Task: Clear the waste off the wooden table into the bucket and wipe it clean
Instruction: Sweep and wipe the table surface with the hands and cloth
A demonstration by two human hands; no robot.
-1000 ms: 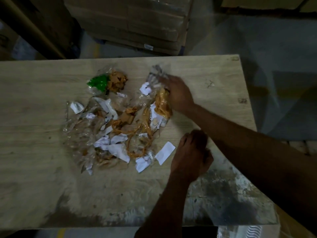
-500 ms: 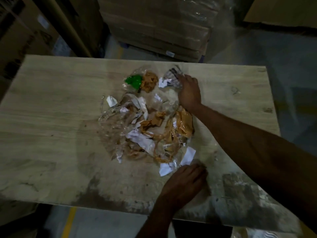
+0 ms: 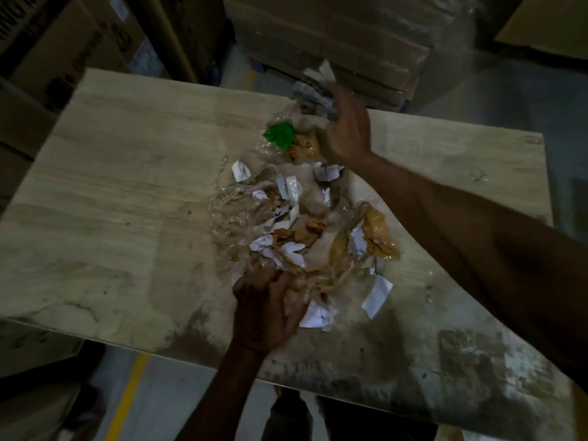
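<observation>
The left hand [image 3: 270, 308] lies palm down at the near edge of the waste pile [image 3: 302, 224], fingers spread loosely over clear plastic wrap and paper scraps, pressing on them rather than closed round anything. The right hand [image 3: 348, 128] is raised at the far end of the pile, pinched on a crumpled strip of clear film [image 3: 313, 90] that trails up from the heap; the hand is blurred, so the exact grip is hard to read.

Between the hands the pile sits mid-surface: white paper scraps [image 3: 377, 296], brown tape wads [image 3: 378, 233], a green plastic scrap [image 3: 280, 135] and loose film. The wooden surface [image 3: 127, 186] is bare to the left and stained along its near edge.

This looks like the gathering step: the waste is being drawn together, none yet cleared. Next, both hands would need to bunch the loose film around the scraps so they lift as one. No bucket or cloth is in view.
</observation>
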